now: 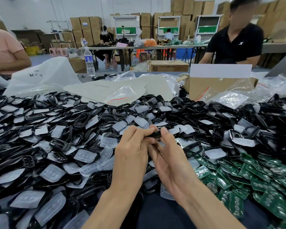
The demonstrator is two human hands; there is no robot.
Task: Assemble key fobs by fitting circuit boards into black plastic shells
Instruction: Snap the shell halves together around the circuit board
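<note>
Both my hands meet over the middle of the table and hold one black plastic shell between their fingertips. My left hand pinches its left end, back of the hand toward the camera. My right hand grips its right end, thumb on top. Whether a board sits inside the shell is hidden by my fingers. A wide heap of black shells mixed with translucent button pads covers the table. Green circuit boards lie piled at the lower right.
An open cardboard box with clear plastic bags stands at the back right. White bags and a grey sheet lie behind the heap. A water bottle stands farther back. People sit at the left, at the right and at distant tables.
</note>
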